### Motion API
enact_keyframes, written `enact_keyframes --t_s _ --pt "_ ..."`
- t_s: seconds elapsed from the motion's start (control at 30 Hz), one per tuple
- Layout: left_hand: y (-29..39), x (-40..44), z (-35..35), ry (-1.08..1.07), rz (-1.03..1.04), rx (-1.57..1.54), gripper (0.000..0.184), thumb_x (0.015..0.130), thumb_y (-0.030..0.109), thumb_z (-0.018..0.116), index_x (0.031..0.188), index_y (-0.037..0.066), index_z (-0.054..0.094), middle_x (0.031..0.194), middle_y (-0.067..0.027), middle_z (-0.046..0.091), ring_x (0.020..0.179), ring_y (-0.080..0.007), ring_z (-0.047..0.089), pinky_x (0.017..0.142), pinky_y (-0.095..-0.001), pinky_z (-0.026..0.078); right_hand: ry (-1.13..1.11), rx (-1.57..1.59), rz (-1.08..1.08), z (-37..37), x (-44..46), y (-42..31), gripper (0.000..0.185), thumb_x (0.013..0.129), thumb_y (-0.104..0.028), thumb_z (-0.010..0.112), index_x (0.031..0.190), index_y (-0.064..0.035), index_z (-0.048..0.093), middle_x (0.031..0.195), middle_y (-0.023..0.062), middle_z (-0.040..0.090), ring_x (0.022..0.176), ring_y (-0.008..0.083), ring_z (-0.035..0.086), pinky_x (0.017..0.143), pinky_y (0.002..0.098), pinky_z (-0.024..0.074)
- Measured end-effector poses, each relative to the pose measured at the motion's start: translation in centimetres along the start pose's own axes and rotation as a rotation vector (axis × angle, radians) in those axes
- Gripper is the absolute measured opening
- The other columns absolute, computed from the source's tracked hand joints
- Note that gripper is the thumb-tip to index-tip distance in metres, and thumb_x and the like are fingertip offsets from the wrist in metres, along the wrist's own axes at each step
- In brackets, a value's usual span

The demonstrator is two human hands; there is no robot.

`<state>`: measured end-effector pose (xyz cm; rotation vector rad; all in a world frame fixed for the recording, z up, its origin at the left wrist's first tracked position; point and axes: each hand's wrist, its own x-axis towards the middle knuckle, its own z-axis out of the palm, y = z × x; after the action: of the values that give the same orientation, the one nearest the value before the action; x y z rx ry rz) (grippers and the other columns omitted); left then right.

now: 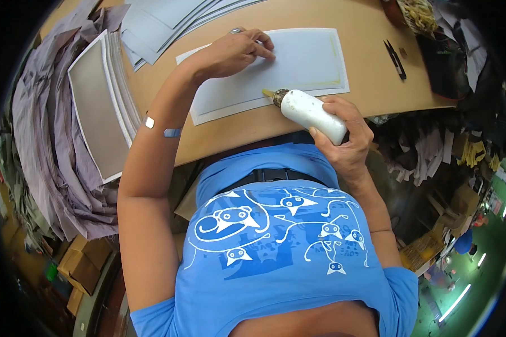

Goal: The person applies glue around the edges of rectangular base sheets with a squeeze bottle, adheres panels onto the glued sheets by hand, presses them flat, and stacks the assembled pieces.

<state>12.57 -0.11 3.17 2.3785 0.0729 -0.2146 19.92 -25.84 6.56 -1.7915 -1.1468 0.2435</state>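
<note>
My right hand [348, 132] is wrapped round a white squeeze glue bottle [312, 114], tilted with its yellowish nozzle pointing left, at the near edge of a pale grey-blue sheet [239, 84]. That sheet lies on a slightly larger white board [343, 59]. A yellowish line runs along the sheet's right edge and part of its near edge. Over the sheet's far left part is my left hand [239, 53], fingers loosely bent and apart, with fingertips at the surface. Nothing shows in its grasp.
Grey sheets [168, 22] lie fanned out at the table's back. To the left stand a stack of white-edged boards [104, 106] and a heap of mauve fabric [53, 129]. Black thread snips [395, 59] and a basket [416, 17] are on the right of the brown table [371, 84].
</note>
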Motion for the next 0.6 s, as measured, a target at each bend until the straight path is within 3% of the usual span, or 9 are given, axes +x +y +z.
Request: enact_keyframes --t_s 0.23,0.33,0.6 --pt "-0.1 0.2 -0.3 -0.032 0.009 -0.090 0.036 0.084 -0.002 0.041 0.108 0.006 0.065 0.116 -0.0064 0.052 0.104 -0.0225 0.046 0.092 -0.0315 0.038 -0.114 0.059 -0.171 2.7 1.3 -0.7 0.042 0.058 0.001 0.072 0.097 -0.0018 0.058 0.098 0.0158 0.060 0.084 0.0293 0.062 0.073 0.0351 0.0511" --pt "-0.4 0.4 -0.1 -0.030 -0.025 -0.145 0.038 0.085 0.001 0.038 0.106 0.013 0.068 0.118 -0.0063 0.054 0.109 -0.0244 0.046 0.096 -0.0334 0.037 -0.155 0.100 -0.238 4.0 1.9 -1.1 0.043 0.057 0.001 0.073 0.098 -0.0027 0.059 0.099 0.0153 0.060 0.082 0.0303 0.061 0.071 0.0348 0.0511" --pt "-0.4 0.6 -0.3 -0.052 -0.044 -0.167 0.038 0.085 0.002 0.037 0.105 0.013 0.068 0.119 -0.0058 0.053 0.112 -0.0237 0.044 0.098 -0.0322 0.035 -0.267 0.088 -0.359 6.5 3.0 -2.3 0.044 0.057 0.002 0.073 0.098 -0.0037 0.059 0.101 0.0165 0.060 0.082 0.0291 0.062 0.070 0.0332 0.0521"
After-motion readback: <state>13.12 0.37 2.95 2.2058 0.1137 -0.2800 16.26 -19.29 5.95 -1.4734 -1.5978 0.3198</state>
